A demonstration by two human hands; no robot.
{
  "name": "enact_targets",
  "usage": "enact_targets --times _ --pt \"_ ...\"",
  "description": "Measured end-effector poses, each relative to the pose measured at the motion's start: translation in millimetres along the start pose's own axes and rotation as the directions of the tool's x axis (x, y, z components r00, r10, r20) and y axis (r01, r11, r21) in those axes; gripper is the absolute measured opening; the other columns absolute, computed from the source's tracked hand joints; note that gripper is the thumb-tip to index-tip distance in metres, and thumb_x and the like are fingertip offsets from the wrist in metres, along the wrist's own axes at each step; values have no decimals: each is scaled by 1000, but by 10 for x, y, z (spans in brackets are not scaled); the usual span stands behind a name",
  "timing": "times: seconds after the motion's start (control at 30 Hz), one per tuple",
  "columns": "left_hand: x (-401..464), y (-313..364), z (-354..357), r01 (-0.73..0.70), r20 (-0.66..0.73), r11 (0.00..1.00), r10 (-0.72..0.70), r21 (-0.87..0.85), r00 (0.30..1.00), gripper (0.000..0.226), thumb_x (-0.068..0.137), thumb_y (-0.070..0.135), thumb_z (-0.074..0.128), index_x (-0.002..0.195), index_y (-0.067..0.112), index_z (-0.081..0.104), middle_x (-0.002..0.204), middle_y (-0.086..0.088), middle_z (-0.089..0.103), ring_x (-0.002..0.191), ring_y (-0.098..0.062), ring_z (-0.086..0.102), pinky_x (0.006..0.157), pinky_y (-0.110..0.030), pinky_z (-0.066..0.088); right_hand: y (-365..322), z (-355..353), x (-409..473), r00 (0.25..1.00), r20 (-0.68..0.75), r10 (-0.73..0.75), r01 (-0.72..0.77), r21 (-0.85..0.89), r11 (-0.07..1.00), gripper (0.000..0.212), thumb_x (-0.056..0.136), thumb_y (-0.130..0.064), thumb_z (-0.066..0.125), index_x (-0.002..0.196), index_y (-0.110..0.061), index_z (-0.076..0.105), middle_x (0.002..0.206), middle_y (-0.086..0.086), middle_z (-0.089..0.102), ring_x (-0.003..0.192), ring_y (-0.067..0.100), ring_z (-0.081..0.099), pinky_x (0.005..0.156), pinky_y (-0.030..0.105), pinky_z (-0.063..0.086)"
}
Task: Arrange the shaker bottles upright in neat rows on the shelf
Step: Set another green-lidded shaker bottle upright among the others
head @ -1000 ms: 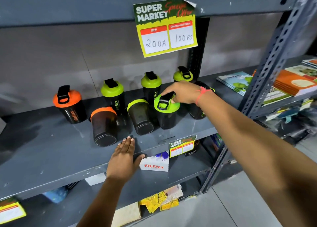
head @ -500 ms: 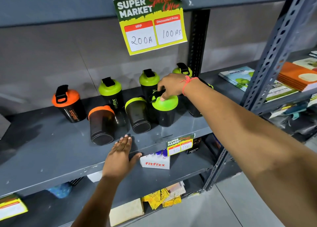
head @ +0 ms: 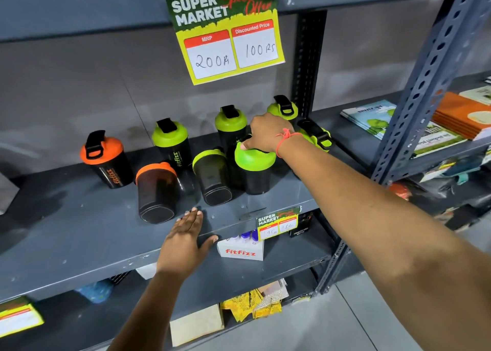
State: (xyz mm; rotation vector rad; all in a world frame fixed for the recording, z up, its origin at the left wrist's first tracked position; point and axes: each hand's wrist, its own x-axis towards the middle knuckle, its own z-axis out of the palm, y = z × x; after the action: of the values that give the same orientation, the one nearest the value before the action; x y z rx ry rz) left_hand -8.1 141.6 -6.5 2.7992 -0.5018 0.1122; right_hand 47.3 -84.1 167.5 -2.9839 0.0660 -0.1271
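Several black shaker bottles stand or lie on the grey shelf (head: 79, 233). My right hand (head: 268, 134) grips the top of an upright green-lidded bottle (head: 255, 172) in the front row. Left of it, a green-rimmed bottle (head: 212, 178) and an orange-rimmed bottle (head: 156, 191) lie tipped, bases toward me. Behind stand an orange-lidded bottle (head: 106, 159) and three green-lidded ones (head: 171, 143), (head: 230, 126), (head: 283, 109). Another green-lidded bottle (head: 316, 135) leans behind my right wrist. My left hand (head: 186, 239) rests flat on the shelf's front edge, holding nothing.
A yellow price sign (head: 225, 34) hangs from the shelf above. A slotted upright post (head: 425, 85) bounds the shelf at right, with books (head: 372, 117) beyond it. On the shelf below sits a white Fitfizz box (head: 240, 249) and a small price tag (head: 277, 223).
My right hand has shifted its grip on the front green-lidded bottle's top, now covering the black flip cap. My left hand stays on the shelf edge.
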Motion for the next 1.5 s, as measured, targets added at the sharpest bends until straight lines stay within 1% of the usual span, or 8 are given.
enact_targets --times 0.23,0.43,0.5,0.53,0.57,0.63,1.03,1.5 --pt "6 -7 10 13 14 1000 -13 3 1000 72 86 52 47 141 15 22 153 -3 20 141 -18 14 114 -29 12 -54 -81 -37 998 32 46 -45 -53 998 50 89 -45 51 117 -3 57 125 17 59 115 34 56 86 34 46" --pt "12 -18 24 14 15 1000 -14 11 1000 72 86 52 47 142 15 21 153 -3 19 141 -18 14 114 -30 12 -49 -434 -86 922 386 -38 120 -190 974 54 93 2 42 143 -16 34 155 8 28 140 27 29 111 33 30" --pt "15 -14 24 12 13 1000 -12 4 1000 72 85 51 49 141 14 23 152 -4 21 140 -18 16 114 -31 12 -7 -519 -137 928 371 32 92 -313 945 57 92 13 42 144 1 21 153 15 29 140 29 27 104 31 31" --pt "15 -15 25 7 9 1000 -7 4 1000 71 85 50 50 141 13 25 152 -5 23 140 -19 17 114 -31 13 4 -508 -135 919 394 4 137 -328 935 45 101 2 15 145 -4 23 143 14 42 132 30 38 93 32 39" --pt "14 -15 28 2 2 1000 -2 3 1000 71 85 48 52 140 12 27 151 -6 25 140 -20 19 114 -31 13 14 -450 -126 908 415 -55 198 -312 929 55 94 -5 48 144 -17 29 130 7 54 118 29 48 77 29 45" --pt "13 -12 29 -1 -11 1000 1 -3 1000 70 84 46 55 138 9 31 149 -8 29 139 -21 21 113 -32 15 -23 -377 -51 879 459 -132 267 -242 933 67 81 -12 67 139 -30 40 125 -1 55 106 28 55 63 21 43" --pt "9 17 4 19 19 1000 -19 10 1000 70 86 48 49 141 12 23 152 -5 21 141 -19 15 114 -31 13 72 -253 51 944 315 -101 156 -155 976 67 78 -43 68 137 -19 46 136 9 56 56 18 43 93 28 46" --pt "10 61 -60 50 77 999 -51 14 996 71 88 49 46 143 15 18 154 -3 14 141 -17 9 114 -30 10 91 -267 42 917 381 -119 189 -152 970 67 83 -43 62 142 -22 38 146 8 43 63 16 47 49 16 30"
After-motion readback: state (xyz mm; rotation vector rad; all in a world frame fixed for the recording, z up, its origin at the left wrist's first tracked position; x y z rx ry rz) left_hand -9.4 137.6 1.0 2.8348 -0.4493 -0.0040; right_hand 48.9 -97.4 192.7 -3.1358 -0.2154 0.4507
